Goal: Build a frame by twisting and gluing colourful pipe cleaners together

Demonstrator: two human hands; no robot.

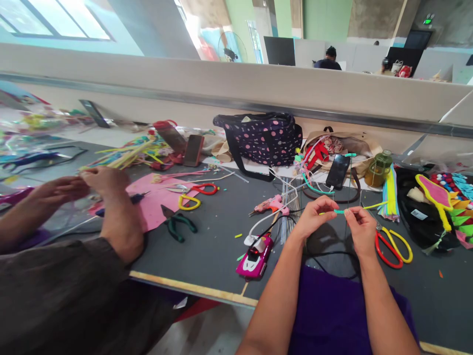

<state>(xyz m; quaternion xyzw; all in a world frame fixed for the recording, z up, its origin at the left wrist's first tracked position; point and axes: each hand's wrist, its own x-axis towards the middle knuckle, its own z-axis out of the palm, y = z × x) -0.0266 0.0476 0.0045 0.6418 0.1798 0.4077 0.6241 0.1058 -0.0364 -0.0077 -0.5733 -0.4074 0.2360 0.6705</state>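
Note:
Between my left hand (317, 215) and my right hand (359, 228) stretches a thin yellow pipe cleaner (376, 205) with a short teal section (340, 212) in the middle. Both hands pinch it with thumb and forefinger, one on each side of the teal part, above the dark tabletop. Its yellow tail runs out to the right past my right hand. Scissors (394, 248) with red and yellow handles lie just right of my right wrist. A bundle of yellow, white and blue pipe cleaners (389, 195) is beyond them.
Left of my arms lie a magenta power strip (254, 257), a pink glue gun (271, 204) and green-handled pliers (178, 223). A patterned bag (264, 138), a phone (338, 171) and a jar (379, 167) stand behind. A co-worker's hands (105, 182) work at the left.

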